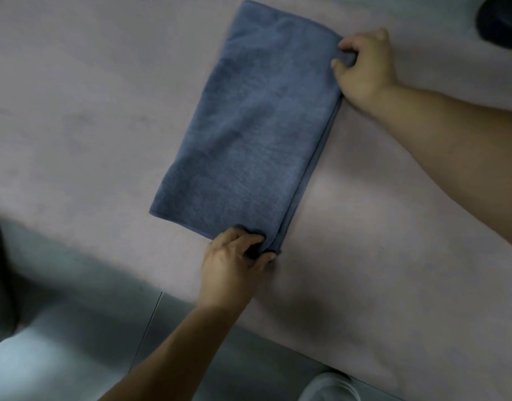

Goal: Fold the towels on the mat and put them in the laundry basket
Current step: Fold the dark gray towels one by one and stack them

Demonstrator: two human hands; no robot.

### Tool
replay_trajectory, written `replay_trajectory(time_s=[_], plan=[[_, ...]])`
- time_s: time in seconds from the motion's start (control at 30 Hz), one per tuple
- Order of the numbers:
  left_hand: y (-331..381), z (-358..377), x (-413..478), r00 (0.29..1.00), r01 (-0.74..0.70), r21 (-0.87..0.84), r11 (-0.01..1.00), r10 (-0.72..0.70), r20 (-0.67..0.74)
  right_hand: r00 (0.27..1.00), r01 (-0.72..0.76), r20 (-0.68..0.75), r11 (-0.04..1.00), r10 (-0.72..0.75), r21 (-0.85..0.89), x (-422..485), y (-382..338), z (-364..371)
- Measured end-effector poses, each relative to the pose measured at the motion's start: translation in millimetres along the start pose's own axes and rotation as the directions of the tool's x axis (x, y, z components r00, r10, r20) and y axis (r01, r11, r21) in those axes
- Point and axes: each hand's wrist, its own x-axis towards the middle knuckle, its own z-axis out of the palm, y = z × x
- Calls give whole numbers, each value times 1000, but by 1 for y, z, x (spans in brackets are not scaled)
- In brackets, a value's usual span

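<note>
Blue towel near mat front edge. Left hand, right hand each pinch corner. Risk: stacked layers slip, fold skews.

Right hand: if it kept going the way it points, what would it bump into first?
The blue towel: the right hand pinches its corner, so it would likely push into that cloth; beyond lies the mat.

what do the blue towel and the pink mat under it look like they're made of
The blue towel looks like soft microfibre or terry cloth, matte: fuzzy nap, limp layers along its edge. The mat looks like foam or rubber, matte pale pink, with fine ribbed lines near its edge.
</note>
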Motion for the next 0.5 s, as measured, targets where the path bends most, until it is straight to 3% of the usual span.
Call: replay_trajectory(time_s=[0.1,0.23,0.37,0.5], plan=[[3,-1,-1,1000,18,38,999,-18,16,999,26,-26,988,-30,-155,-16,-2,5],[15,-11,6,998,-5,59,998,1,56,999,8,46,944,7,-328,-41,-4,8],[16,-26,39,999,-30,65,997,28,38,992,-35,108,951,71,-309,-57,-5,1],[7,-49,97,994,-52,78,996,59,-87,992,-27,116,974,54,-223,-95,-21,-5]])
